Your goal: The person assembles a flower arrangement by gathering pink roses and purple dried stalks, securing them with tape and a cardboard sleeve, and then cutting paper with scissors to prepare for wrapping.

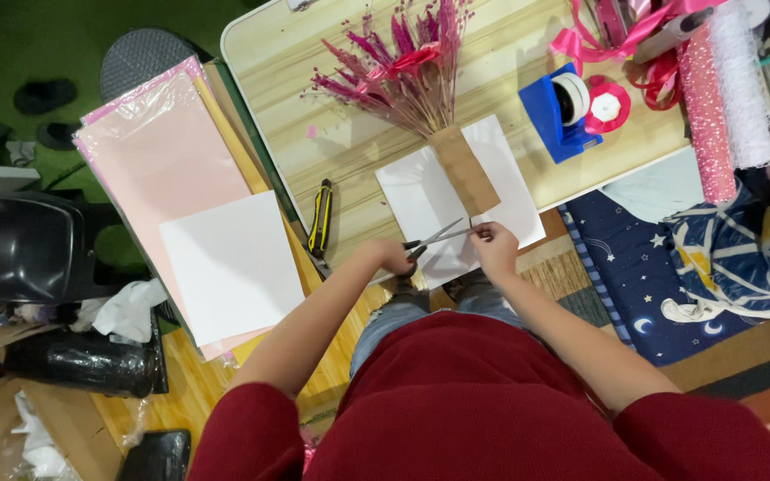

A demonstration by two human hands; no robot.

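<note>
Scissors (434, 239) in left grip (391, 256), blades open

A utility knife (319, 218) lies left of the white sheets (421, 200).

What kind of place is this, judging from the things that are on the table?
Probably a home craft or bouquet-wrapping corner. On the wooden table lie a bunch of dried pink flowers, pink ribbon and a blue tape dispenser, with wrapping sheets stacked beside it.
</note>
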